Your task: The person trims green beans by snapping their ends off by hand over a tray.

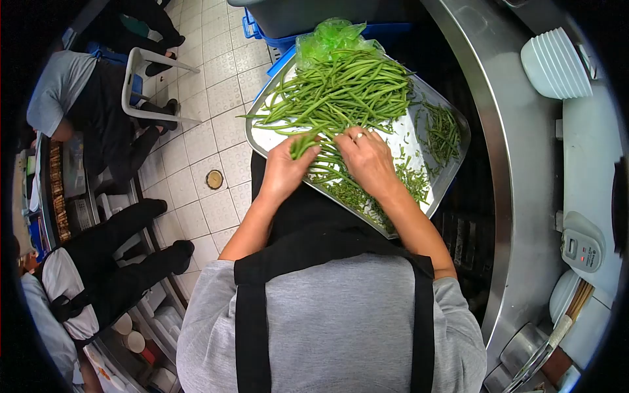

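Observation:
A large heap of long green beans [354,88] covers the far part of a metal tray [462,141] in front of me. My left hand [286,167], at the near edge of the heap, is closed around a small bunch of green beans. Just to its right, my right hand [368,157] pinches at green beans, its fingertips partly hidden among them. Short trimmed bean ends [409,180] lie along the near right side of the tray. More thin bean pieces [442,134] are gathered in the right corner.
A green plastic bag [334,39] lies behind the heap, beside a blue-and-grey bin [321,13]. On my right runs a steel counter [517,196] with stacked white bowls [557,65]. To the left are a white chair [128,85] and co-workers [98,262] at a workbench.

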Demonstrator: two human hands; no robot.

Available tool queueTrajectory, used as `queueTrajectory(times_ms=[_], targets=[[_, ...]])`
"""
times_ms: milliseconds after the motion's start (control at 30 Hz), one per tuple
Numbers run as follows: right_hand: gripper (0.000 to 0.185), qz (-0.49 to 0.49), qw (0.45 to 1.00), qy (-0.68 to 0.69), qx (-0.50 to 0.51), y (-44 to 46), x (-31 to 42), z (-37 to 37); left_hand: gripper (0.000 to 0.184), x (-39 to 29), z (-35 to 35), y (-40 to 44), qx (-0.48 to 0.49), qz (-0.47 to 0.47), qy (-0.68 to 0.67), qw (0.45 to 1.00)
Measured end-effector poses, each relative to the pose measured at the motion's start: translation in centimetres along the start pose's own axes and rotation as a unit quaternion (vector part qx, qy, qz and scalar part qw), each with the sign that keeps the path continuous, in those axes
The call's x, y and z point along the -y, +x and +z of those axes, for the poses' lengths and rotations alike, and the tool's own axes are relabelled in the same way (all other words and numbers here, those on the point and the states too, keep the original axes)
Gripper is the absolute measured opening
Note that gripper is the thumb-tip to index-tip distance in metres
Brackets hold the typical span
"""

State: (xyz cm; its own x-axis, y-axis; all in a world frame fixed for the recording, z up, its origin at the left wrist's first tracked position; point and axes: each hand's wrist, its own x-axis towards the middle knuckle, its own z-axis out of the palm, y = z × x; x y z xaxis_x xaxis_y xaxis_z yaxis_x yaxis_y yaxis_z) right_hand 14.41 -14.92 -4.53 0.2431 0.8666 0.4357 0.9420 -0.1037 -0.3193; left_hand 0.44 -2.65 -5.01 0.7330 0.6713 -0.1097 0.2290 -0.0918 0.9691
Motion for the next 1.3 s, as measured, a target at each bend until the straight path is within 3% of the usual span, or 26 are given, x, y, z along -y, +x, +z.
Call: queueTrajectory(times_ms=[67, 167, 300, 500, 633, 800, 900, 967, 1000, 1100, 1133, 1233, 1300], targets=[[0.017, -0.021, 1.000, 0.007, -0.008, -0.5, 0.4, -1.6, 0.025, -1.2, 0.7, 0.1, 0.019, 0.100, 0.109, 0.989], [0.020, -0.018, 1.000, 0.009, -0.014, -1.1, 0.3, -2.9, 0.022, -2.0, 1.2, 0.2, 0.088, 0.105, 0.198, 0.971], [0.023, 0.003, 1.000, 0.000, -0.008, -2.0, -0.3, -3.0, 0.020, -2.5, 1.6, -0.3, 0.091, 0.105, 0.233, 0.962], [0.017, 0.062, 0.997, 0.041, -0.019, -2.8, 0.1, -2.5, 0.019, -2.1, 1.9, -0.6, 0.117, 0.102, 0.165, 0.974], [0.011, 0.159, 0.973, 0.150, -0.072, -3.4, 0.6, -2.7, 0.017, -2.6, 2.8, -0.8, 0.178, 0.015, 0.015, 0.984], [0.008, 0.266, 0.921, 0.254, -0.128, -4.0, 0.8, -3.1, 0.018, -3.4, 3.8, -0.9, 0.220, -0.122, -0.195, 0.948], [0.010, 0.407, 0.760, 0.473, -0.184, -5.1, -1.6, -2.6, 0.018, -3.1, 3.6, -1.3, 0.231, -0.136, -0.266, 0.926], [0.012, 0.398, 0.791, 0.414, -0.210, -5.4, -3.7, -3.2, 0.019, -2.8, 3.0, -1.4, 0.219, -0.146, -0.320, 0.910], [0.016, 0.393, 0.829, 0.364, -0.163, -5.3, -4.1, -4.2, 0.019, -2.7, 2.6, -1.4, 0.211, -0.150, -0.347, 0.901], [0.028, 0.276, 0.959, 0.034, -0.060, -4.5, -3.1, -5.6, 0.023, -1.8, 2.0, -0.7, 0.164, -0.175, -0.466, 0.852], [0.034, 0.310, 0.949, 0.058, 0.013, -4.4, -2.4, -6.1, 0.024, -1.5, 2.0, -0.4, 0.155, -0.176, -0.494, 0.837], [0.029, 0.217, 0.943, 0.247, 0.060, -4.5, -1.2, -5.1, 0.023, -0.6, 2.1, -0.1, 0.155, -0.172, -0.565, 0.792], [0.026, 0.222, 0.900, 0.356, 0.116, -4.1, 0.6, -4.1, 0.022, -0.5, 2.2, -0.1, 0.157, -0.175, -0.582, 0.778]])
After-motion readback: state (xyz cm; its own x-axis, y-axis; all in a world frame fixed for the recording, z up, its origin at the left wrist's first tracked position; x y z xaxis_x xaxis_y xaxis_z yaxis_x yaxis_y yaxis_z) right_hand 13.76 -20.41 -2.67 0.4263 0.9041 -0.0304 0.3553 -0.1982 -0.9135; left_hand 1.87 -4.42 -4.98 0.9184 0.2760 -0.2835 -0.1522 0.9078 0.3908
